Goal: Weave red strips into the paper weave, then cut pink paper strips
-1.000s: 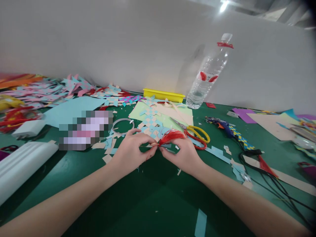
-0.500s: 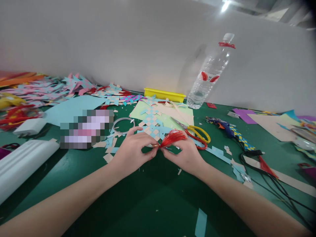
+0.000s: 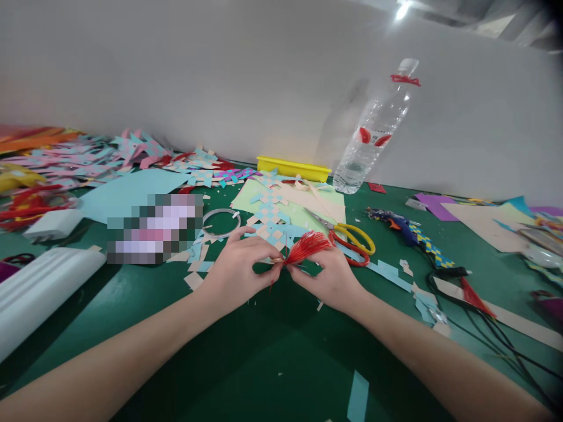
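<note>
A red tassel (image 3: 310, 246) is held between my hands above the green table (image 3: 246, 363), its loose threads fanning out to the right over my right fingers. My left hand (image 3: 241, 264) pinches its bound end between thumb and forefinger, where a small pale piece shows. Thumb and forefinger of my right hand (image 3: 332, 272) grip the tassel close to that same spot. Yellow-and-red scissors (image 3: 352, 237) lie just beyond my right hand. Behind the hands is a woven strip of blue and cream paper (image 3: 270, 211).
A plastic bottle (image 3: 373, 135) leans against the grey wall at the back, near a yellow tray (image 3: 292, 169). To the left lie a ring of wire or tape (image 3: 221, 223), a white charger (image 3: 53, 224) and a long white object (image 3: 44, 293). Dark cords (image 3: 492, 334) cross the right side.
Both hands keep nearly the same place. A fine red thread now hangs lower beneath my left fingertips, and the tassel's threads have shifted slightly.
</note>
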Motion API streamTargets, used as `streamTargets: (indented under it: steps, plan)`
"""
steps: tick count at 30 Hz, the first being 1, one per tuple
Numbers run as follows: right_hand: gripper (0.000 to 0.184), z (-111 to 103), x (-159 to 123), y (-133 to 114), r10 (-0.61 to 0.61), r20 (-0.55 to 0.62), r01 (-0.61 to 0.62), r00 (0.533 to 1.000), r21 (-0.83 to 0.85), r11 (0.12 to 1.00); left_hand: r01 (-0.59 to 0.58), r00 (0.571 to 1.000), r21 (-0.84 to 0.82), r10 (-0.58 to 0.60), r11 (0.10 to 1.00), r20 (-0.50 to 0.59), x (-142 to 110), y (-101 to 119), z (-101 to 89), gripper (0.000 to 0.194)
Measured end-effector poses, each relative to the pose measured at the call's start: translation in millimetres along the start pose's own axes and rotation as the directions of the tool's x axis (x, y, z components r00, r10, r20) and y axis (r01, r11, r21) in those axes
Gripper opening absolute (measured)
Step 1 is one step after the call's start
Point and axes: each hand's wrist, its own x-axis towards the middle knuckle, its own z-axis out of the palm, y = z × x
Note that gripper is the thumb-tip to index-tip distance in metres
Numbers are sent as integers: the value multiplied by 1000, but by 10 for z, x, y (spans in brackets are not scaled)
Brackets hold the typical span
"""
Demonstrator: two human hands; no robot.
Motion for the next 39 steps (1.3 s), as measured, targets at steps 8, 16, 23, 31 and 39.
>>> streamTargets:
  steps: [8,16,23,31,39]
  plan:
    - [12,-5,-10,38,-8,11,8,1000,-11,1000,-37,999,-24,36,999,-4,-4,-26,11,12]
    - [8,-6,-11,53,54,-15,-54,998,3,999,41,998,-63,-38,997,57,28,-8,-17,11]
    - [9,-10,-7,74,65,-3,-65,998,40,997,47,998,-60,-44,997,46,6,-26,-1,6]
    - [10,-11,-15,79,-41,-29,40,999,-32,999,-5,1000,-51,6,999,18,-5,-91,17,8]
    - [7,21,-37,115,-128,-107,118,986,-102,988,-35,998,-50,38,998,49,-16,-90,11,7]
